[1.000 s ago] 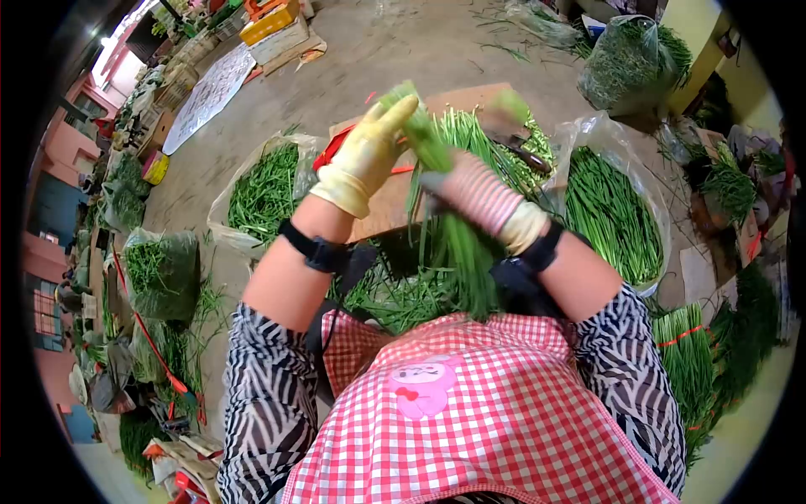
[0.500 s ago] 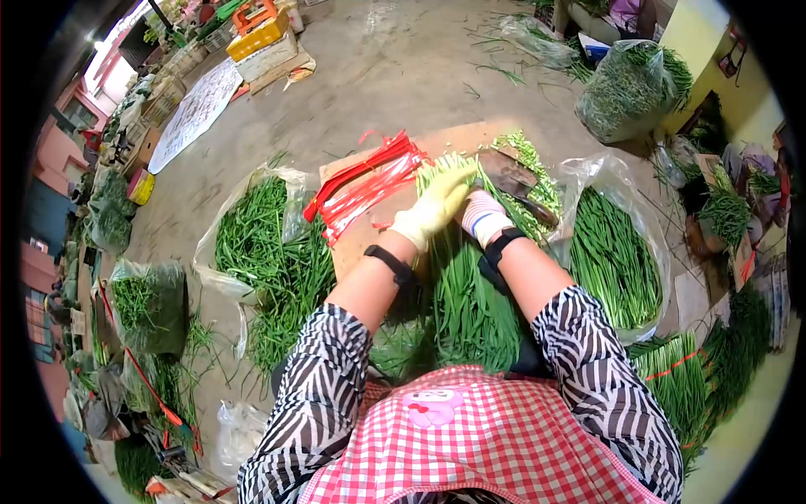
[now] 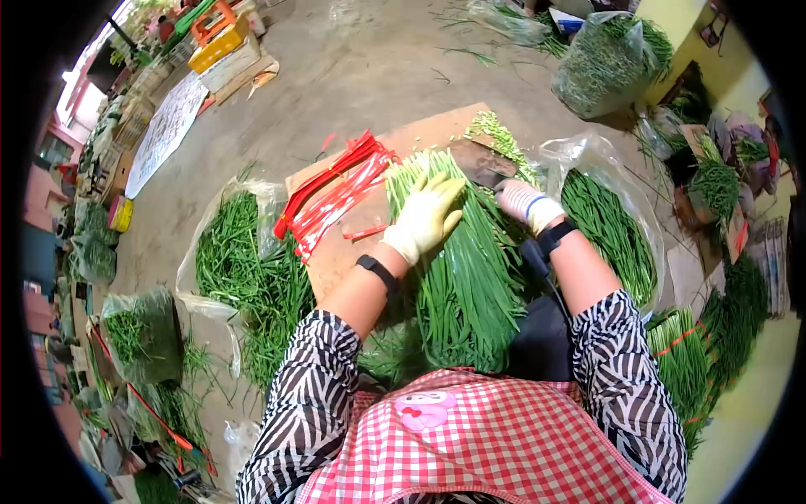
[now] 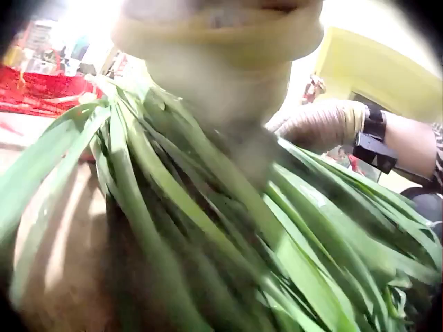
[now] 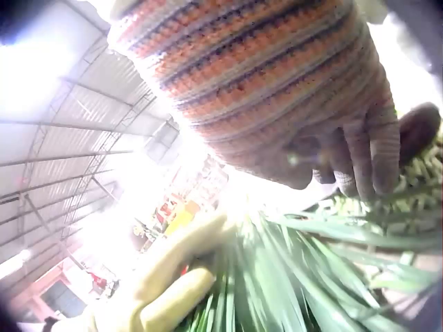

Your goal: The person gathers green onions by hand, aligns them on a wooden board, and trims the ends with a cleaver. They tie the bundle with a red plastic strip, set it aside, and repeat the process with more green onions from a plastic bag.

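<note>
Far left, I have pink and blue walls (image 3: pixel 44 202) along the room, then a bag of greens (image 3: pixel 143 336) on the grey concrete floor (image 3: pixel 369 50). Further in, a pale patterned sheet (image 3: pixel 166 134) lies on the floor, beside a yellow crate (image 3: pixel 220 49) stacked on a white box (image 3: pixel 231 69). Nearer, an open plastic bag (image 3: pixel 220 244) spills cut greens at the left of the brown board (image 3: pixel 336 227). Red ties (image 3: pixel 340 181) lie across that board's left part.

Next comes the loose bundle of long greens (image 3: pixel 466 277), white ends on the board, leaves hanging toward the checked apron (image 3: pixel 470 437). My left hand (image 3: pixel 426 217) rests on it, yellow-gloved fingers extended, covering part of the stalks.

Just right, my right hand (image 3: pixel 526 204), in a striped glove, has its fingers curled over the dark handle of the knife (image 3: pixel 480 161), with chopped pieces (image 3: pixel 504 139) alongside. Another open bag of greens (image 3: pixel 609 227) stands to the right, tied bundles (image 3: pixel 676 349) below it, a big stuffed bag (image 3: pixel 606 67) beyond, near the yellow wall (image 3: pixel 739 67).
</note>
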A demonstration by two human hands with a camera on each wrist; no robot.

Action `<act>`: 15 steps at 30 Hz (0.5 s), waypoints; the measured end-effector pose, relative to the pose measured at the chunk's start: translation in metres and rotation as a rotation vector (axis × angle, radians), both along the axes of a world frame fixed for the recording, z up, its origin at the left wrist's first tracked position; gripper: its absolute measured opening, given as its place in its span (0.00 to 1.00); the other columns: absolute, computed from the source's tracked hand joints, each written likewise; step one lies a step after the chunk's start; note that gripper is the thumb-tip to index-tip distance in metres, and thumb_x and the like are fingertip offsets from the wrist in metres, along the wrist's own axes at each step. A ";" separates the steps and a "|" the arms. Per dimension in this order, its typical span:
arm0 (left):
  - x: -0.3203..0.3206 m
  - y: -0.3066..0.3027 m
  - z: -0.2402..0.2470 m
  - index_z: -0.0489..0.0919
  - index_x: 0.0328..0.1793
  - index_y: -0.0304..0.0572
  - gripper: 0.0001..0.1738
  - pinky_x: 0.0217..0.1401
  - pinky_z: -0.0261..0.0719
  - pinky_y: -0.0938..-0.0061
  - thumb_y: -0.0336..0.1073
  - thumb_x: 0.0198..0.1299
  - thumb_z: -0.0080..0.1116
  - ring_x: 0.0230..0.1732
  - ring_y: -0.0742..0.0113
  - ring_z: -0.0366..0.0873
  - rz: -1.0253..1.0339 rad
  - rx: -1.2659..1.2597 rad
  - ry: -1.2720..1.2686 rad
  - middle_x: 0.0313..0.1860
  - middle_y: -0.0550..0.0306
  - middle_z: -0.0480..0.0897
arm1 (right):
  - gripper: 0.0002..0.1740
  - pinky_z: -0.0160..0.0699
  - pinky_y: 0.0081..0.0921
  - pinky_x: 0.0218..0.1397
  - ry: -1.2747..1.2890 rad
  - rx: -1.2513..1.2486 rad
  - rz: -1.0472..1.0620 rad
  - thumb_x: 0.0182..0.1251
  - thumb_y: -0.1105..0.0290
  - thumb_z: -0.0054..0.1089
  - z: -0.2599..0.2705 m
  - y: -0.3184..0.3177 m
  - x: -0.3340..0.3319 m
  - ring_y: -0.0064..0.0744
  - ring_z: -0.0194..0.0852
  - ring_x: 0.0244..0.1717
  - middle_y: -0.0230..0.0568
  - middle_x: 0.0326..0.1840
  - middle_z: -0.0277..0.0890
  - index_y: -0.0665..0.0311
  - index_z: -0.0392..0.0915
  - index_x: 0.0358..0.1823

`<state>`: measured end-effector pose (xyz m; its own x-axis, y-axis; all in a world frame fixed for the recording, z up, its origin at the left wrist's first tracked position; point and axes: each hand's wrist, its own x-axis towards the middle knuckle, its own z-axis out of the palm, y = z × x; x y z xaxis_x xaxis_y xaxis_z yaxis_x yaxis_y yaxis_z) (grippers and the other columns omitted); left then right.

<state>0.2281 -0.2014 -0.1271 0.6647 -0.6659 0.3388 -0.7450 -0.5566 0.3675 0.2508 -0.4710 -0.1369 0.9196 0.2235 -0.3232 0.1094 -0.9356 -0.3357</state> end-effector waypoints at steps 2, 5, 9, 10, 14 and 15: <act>0.008 -0.004 0.017 0.62 0.85 0.38 0.48 0.88 0.50 0.43 0.45 0.59 0.68 0.85 0.40 0.60 -0.011 0.099 -0.069 0.81 0.42 0.69 | 0.24 0.80 0.44 0.66 0.048 0.095 -0.040 0.67 0.65 0.53 -0.003 0.019 -0.016 0.61 0.84 0.58 0.64 0.55 0.85 0.66 0.84 0.60; 0.027 -0.018 0.031 0.60 0.86 0.37 0.51 0.89 0.48 0.43 0.42 0.57 0.68 0.86 0.41 0.58 -0.137 0.175 -0.101 0.83 0.42 0.66 | 0.21 0.81 0.46 0.65 -0.094 0.160 -0.006 0.72 0.72 0.46 -0.007 0.043 -0.036 0.61 0.84 0.59 0.67 0.55 0.84 0.69 0.85 0.57; 0.051 -0.032 0.018 0.58 0.87 0.38 0.50 0.90 0.45 0.42 0.38 0.56 0.63 0.86 0.42 0.59 -0.156 0.328 -0.015 0.79 0.40 0.73 | 0.19 0.83 0.47 0.62 -0.135 0.193 -0.003 0.73 0.72 0.48 0.011 0.062 -0.051 0.61 0.84 0.58 0.63 0.52 0.85 0.67 0.83 0.59; 0.055 -0.029 0.006 0.57 0.87 0.38 0.49 0.90 0.44 0.42 0.37 0.57 0.59 0.83 0.42 0.63 -0.182 0.314 -0.043 0.75 0.39 0.77 | 0.18 0.84 0.46 0.62 -0.162 0.119 0.014 0.72 0.76 0.48 0.019 0.065 -0.057 0.60 0.84 0.57 0.61 0.51 0.85 0.66 0.83 0.57; 0.049 -0.028 0.005 0.59 0.86 0.37 0.48 0.89 0.47 0.43 0.35 0.56 0.56 0.74 0.42 0.73 -0.127 0.252 -0.026 0.67 0.36 0.80 | 0.21 0.83 0.45 0.65 0.030 0.118 -0.093 0.72 0.73 0.55 0.031 0.039 -0.034 0.54 0.85 0.60 0.53 0.60 0.85 0.55 0.84 0.64; 0.046 -0.027 0.006 0.59 0.86 0.37 0.47 0.89 0.47 0.43 0.35 0.56 0.56 0.74 0.42 0.73 -0.124 0.221 -0.009 0.67 0.36 0.81 | 0.21 0.83 0.45 0.64 -0.059 0.115 -0.179 0.73 0.74 0.53 0.040 0.036 -0.036 0.54 0.86 0.58 0.54 0.58 0.86 0.57 0.84 0.64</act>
<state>0.2738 -0.2284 -0.1211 0.5706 -0.8010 0.1813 -0.8156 -0.5268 0.2396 0.2148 -0.4346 -0.0973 0.9643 0.0875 -0.2498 -0.0322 -0.8980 -0.4389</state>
